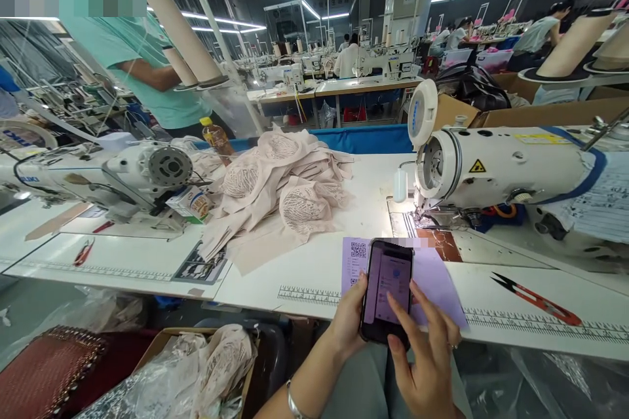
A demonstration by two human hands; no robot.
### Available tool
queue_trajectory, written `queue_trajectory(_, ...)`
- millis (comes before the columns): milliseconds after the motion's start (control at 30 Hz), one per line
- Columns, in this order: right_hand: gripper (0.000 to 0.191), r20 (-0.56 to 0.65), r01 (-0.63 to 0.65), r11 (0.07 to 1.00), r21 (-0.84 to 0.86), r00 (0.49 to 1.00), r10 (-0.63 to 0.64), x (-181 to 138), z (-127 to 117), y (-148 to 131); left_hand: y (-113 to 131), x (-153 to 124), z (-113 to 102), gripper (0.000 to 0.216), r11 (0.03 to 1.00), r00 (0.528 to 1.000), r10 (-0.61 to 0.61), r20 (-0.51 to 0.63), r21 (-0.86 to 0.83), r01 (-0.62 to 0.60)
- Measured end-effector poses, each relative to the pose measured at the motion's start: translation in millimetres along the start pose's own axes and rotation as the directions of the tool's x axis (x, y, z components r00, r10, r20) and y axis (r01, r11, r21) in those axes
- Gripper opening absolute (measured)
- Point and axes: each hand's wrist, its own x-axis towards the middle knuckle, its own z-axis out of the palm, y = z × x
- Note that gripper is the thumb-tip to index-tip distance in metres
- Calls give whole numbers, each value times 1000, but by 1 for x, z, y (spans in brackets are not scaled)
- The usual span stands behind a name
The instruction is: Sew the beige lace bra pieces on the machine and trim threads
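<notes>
While left hand (346,315) grips phone (379,270), long axis pointing away, empty right hand (426,352), fingers spread, overlaps its right side.

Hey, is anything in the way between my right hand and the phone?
Nothing visible: the right hand is at the front of the phone, and the purple paper lies behind it.

Smartphone (381,280): glossy, glass-like screen. Lilac sheet (442,281): matt paper. Rt. sewing mach. (506,154): smooth painted metal, semi-gloss. Beige bra pcs. (299,203): matt cloth w/ rough, lacy relief. Thread snips (543,304): metal w/ smooth, plastic-look red grip. Tabletop (280,268): smooth wht. laminate-type. Bracelet (291,399): shiny metal. Bag (162,380): clear plastic, crinkly, v. glossy.
</notes>
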Motion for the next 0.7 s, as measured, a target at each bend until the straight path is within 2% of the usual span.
queue_trajectory(167, 41, -11, 8, 999, -33, 1000, -8, -3, 0, 1, -1, 1, 1, 61, 1000, 1000, 18, -4, 2, -18)
queue_trajectory(367, 47, -75, -23, 998, -61, 997, 19, -5, -2, 3, 0, 0, 2, 64, 1000, 997, -18, 76, -9, 18)
queue_trajectory(567, 49, -53, 0, 999, -34, 999, -1, -6, -2, 3, -1, 1, 1, 57, 999, 1000, -9, 19, -36, 10)
queue_trajectory(700, 50, -37, 5, 999, -53, 999, -7, -15, -1, 10, -7, 3, -1, 59, 999, 1000, 0, 21, -39, 1)
